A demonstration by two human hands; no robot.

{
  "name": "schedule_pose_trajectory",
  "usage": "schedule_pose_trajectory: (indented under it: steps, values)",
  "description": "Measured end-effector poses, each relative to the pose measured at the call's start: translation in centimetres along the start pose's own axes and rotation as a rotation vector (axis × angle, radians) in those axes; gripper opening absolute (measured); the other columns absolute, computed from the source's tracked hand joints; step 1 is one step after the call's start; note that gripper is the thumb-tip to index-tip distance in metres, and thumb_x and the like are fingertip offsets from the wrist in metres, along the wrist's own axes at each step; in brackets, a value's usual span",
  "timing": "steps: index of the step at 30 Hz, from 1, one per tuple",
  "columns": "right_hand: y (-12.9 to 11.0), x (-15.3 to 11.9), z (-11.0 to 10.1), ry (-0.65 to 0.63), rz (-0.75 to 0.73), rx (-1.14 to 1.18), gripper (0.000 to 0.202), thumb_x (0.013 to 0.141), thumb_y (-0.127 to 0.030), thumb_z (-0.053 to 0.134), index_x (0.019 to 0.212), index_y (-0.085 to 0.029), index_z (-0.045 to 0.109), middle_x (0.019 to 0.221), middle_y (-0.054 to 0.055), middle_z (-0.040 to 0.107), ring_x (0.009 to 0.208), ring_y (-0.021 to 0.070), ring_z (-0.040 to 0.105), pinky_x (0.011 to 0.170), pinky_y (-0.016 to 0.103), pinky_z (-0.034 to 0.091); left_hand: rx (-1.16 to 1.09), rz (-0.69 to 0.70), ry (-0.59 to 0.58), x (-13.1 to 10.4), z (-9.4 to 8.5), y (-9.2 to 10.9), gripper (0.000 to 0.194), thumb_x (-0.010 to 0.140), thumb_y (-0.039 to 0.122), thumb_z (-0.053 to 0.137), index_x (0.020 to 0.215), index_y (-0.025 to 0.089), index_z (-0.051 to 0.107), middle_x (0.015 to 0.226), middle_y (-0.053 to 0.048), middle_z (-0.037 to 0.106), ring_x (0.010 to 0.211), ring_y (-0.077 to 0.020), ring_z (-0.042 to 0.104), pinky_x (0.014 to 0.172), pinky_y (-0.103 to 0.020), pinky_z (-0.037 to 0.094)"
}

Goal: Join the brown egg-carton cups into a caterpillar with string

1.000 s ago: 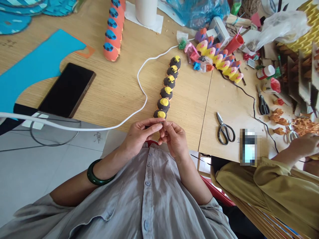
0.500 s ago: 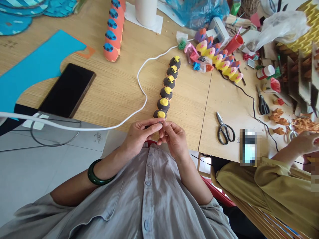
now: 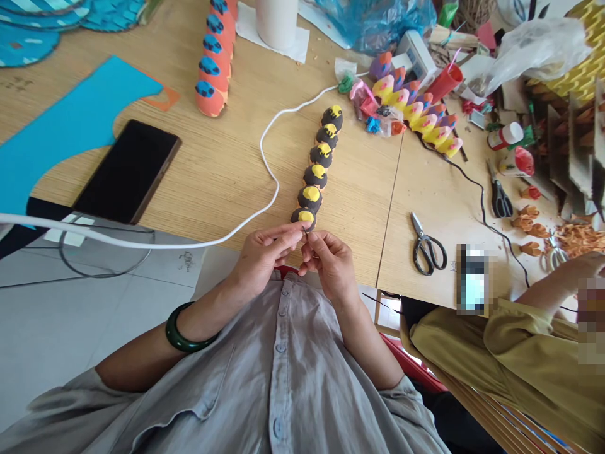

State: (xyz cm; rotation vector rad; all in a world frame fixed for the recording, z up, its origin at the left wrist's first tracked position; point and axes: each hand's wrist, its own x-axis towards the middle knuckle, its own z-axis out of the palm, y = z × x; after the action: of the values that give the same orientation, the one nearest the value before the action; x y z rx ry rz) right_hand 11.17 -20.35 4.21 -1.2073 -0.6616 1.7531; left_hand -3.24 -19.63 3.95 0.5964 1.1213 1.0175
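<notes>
A row of black domes with yellow tops (image 3: 315, 176) runs up the wooden table from just above my hands. My left hand (image 3: 269, 252) is closed in a pinch at the row's near end, its fingertips by the nearest dome. Beside it my right hand (image 3: 328, 260) is also pinched, thumb against fingers. The fingertips of both hands meet around something small and dark, too small to name. A green bangle (image 3: 174, 328) circles my left wrist.
A white cable (image 3: 261, 145) curves left of the row, past a dark phone (image 3: 128, 171) and blue sheet (image 3: 70, 120). Black-handled scissors (image 3: 428, 247) lie right. Painted yellow-and-purple pieces (image 3: 420, 120) lie upper right. Another person's arm (image 3: 555, 277) rests at far right.
My left fingertips have shifted slightly up toward the nearest dome. My right hand has barely moved. The other person's hand at the far right has moved a little.
</notes>
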Motion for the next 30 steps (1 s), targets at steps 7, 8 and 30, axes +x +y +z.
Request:
schedule_pose_trajectory:
  steps: [7, 8, 30]
  values:
    - [0.00, 0.13, -0.07, 0.006, -0.016, 0.011, 0.038, 0.076, -0.055, 0.084, 0.079, -0.020, 0.071, 0.060, -0.006, 0.060, 0.045, 0.0061, 0.053, 0.043, 0.019, 0.055, -0.014, -0.040, -0.027, -0.05, 0.13, 0.12, 0.031, 0.074, 0.043, 0.083, 0.094, 0.020, 0.086, 0.057, 0.005, 0.041, 0.049, -0.0053, 0.030, 0.044, -0.020, 0.025]
    - [-0.02, 0.11, -0.03, 0.006, -0.012, 0.009, 0.038, 0.075, -0.055, 0.084, 0.078, -0.020, 0.071, 0.060, -0.006, 0.060, 0.044, 0.0060, 0.053, 0.043, 0.019, 0.055, -0.010, -0.030, -0.014, -0.02, 0.09, 0.01, 0.031, 0.073, 0.044, 0.084, 0.093, 0.021, 0.086, 0.056, 0.005, 0.043, 0.049, -0.0054, 0.031, 0.045, -0.020, 0.025]
    - [0.21, -0.05, -0.10, 0.036, -0.055, -0.064, 0.033, 0.080, -0.052, 0.081, 0.083, -0.021, 0.069, 0.061, -0.006, 0.064, 0.044, 0.0062, 0.054, 0.043, 0.019, 0.053, -0.053, -0.047, 0.016, -0.01, 0.25, 0.12, 0.037, 0.075, 0.052, 0.083, 0.089, 0.018, 0.084, 0.066, 0.003, 0.050, 0.050, -0.0039, 0.028, 0.045, -0.020, 0.023]
